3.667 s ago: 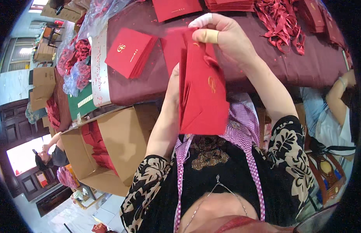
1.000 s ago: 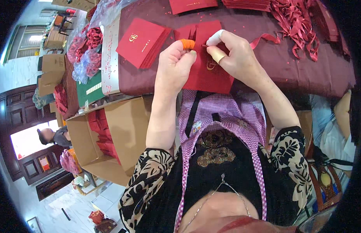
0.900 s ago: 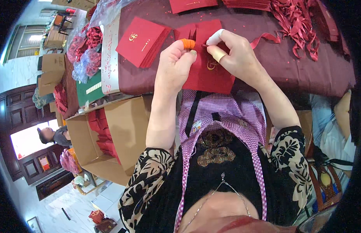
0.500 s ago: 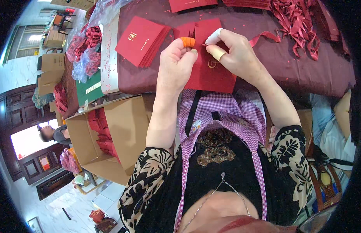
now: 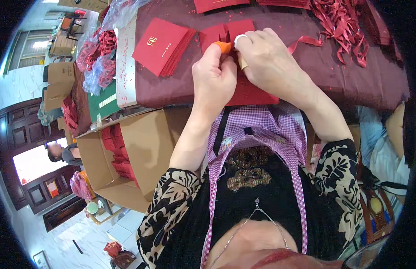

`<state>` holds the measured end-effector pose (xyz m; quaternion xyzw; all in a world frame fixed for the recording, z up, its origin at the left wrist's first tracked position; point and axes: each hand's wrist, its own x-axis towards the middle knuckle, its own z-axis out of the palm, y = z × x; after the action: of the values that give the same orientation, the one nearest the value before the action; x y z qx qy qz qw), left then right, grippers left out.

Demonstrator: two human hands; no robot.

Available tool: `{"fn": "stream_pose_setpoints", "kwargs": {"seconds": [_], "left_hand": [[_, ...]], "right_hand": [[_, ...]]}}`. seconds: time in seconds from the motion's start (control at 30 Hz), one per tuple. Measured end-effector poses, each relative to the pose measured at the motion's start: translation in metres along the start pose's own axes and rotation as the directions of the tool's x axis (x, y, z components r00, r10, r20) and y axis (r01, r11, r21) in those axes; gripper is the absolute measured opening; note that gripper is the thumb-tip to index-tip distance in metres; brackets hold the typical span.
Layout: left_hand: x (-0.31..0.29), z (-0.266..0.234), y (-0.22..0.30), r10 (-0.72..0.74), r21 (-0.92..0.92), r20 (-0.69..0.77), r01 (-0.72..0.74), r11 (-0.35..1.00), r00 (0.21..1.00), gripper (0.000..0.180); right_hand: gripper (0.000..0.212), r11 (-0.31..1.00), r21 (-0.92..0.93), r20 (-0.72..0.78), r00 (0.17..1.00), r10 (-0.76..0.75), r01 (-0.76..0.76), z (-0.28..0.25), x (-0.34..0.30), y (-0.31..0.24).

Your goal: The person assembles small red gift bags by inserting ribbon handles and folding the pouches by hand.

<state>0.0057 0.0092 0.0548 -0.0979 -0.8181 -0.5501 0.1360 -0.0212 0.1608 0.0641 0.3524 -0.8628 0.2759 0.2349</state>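
Observation:
A flat red paper piece (image 5: 250, 95) with more red paper (image 5: 212, 36) beyond it lies at the table's near edge, under both hands. My left hand (image 5: 215, 69), an orange cover on one finger, is closed at the paper's upper part. Close against it, my right hand (image 5: 266, 54) has its fingers curled down and pinched, with a white cover and a tan band on its fingers. What the right fingers hold is hidden. Dark pointed shapes (image 5: 224, 37) show just beyond the fingertips; I cannot make out what they are.
A stack of red paper pieces with gold emblems (image 5: 162, 47) lies to the left. Red ribbons (image 5: 338, 27) heap at the far right, one strand (image 5: 304, 41) reaching toward my right hand. An open cardboard box (image 5: 147, 152) with red items stands below the table's left end.
Both hands have shifted slightly right and closer together. My right hand has turned over, its fingers now curled downward. The red paper's near edge has moved a little to the right.

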Motion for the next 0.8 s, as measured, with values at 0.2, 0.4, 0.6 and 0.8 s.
{"fn": "stream_pose_setpoints", "kwargs": {"seconds": [0.2,0.4,0.6,0.8], "left_hand": [[-0.007,0.001,-0.001,-0.023,-0.019,0.018,0.024,1.000,1.000,0.014],[-0.005,-0.001,-0.003,0.025,0.008,0.069,-0.025,1.000,0.997,0.015],[0.002,-0.011,-0.003,-0.168,-0.199,0.146,0.195,0.960,0.975,0.019],[0.002,-0.009,0.001,-0.182,-0.211,0.144,0.210,0.955,0.973,0.020]], "right_hand": [[0.009,0.920,0.310,0.155,0.968,0.200,-0.240,-0.007,0.011,0.007],[0.007,0.721,0.519,0.343,0.885,0.316,-0.459,-0.008,0.008,0.016],[0.006,0.727,0.546,0.281,0.908,0.310,-0.417,-0.013,-0.001,0.024],[0.008,0.809,0.505,0.212,0.952,0.222,-0.301,-0.014,-0.005,0.025]]}}
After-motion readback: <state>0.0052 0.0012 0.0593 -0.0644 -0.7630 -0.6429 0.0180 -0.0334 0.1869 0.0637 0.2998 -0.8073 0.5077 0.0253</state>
